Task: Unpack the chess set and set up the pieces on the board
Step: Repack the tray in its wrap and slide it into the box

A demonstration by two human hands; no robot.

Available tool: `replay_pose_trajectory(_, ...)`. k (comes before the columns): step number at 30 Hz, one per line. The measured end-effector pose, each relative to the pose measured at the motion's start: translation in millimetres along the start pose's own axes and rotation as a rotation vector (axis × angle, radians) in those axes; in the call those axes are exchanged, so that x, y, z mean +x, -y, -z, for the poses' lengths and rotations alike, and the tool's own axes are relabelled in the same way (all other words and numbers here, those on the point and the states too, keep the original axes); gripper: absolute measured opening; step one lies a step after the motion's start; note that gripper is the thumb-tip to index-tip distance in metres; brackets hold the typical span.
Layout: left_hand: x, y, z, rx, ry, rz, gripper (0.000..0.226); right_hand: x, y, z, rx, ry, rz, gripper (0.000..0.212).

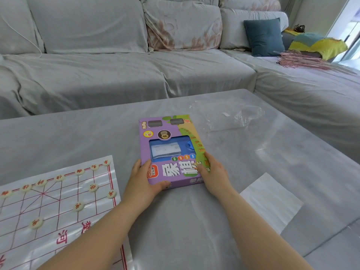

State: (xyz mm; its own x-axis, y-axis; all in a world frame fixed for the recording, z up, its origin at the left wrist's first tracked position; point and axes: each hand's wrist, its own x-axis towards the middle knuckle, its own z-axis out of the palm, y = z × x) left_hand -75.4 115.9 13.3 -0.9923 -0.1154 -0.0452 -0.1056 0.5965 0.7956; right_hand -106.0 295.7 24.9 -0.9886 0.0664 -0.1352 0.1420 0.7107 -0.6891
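I hold the purple chess box [171, 131] in front of me, near the middle of the grey-covered table [78, 137]. It lies flat, its long side running away from me towards 12 o'clock. My left hand [144, 180] grips the near-left corner at about 7 o'clock on the box: the thumb lies across the top face and the fingers curl round the near edge. My right hand [213, 172] takes the near-right side at about 4 o'clock, with the thumb pressed on the printed lid and the other fingers wrapped down the side wall. Through the clear window in the lid I see a blue insert [185, 141] and something pale and folded lying on it.

The board [58, 211], a thin white sheet with red lines, lies flat at 8 o'clock from the box, apart from it, and runs out of view at the left and bottom. Cream round pieces [78, 207] with red characters stand on it: a row along its far edge and four more nearer to me on the line crossings.

At 1 o'clock from the box lies crumpled clear plastic wrap [233, 117]. At 4 o'clock a blank white sheet [272, 201] lies flat near the table's edge. Beyond the table, from 10 to 2 o'clock, stands a grey-draped sofa [116, 71] with a dark blue cushion [263, 37] on it at 1 o'clock.
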Motion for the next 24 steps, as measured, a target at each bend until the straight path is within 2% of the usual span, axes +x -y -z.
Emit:
replay_pose_trajectory(11,86.4,-28.2,-27.1,0.005,-0.006,-0.05,0.072,89.7,-2.1,28.3,-0.194,-0.009,-0.001,0.049)
replay_pose_trajectory(18,128.1,-38.7,-53.8,-0.013,-0.015,-0.077,0.079,135.3,-19.3,47.1,-0.209,-0.038,-0.01,0.049)
replay_pose_trajectory(20,131.5,-36.9,-59.5,0.004,-0.042,-0.09,0.079,144.8,-25.7,51.4,-0.132,-0.115,0.02,0.046)
replay_pose_trajectory(22,133.2,-34.9,-64.3,0.075,-0.075,-0.1,0.078,152.8,-34.9,62.3,-0.039,-0.281,0.046,0.042)
replay_pose_trajectory(24,135.2,-34.7,-67.0,0.173,-0.104,-0.106,0.078,162.3,-45.6,76.4,-0.157,-0.381,0.052,0.044)
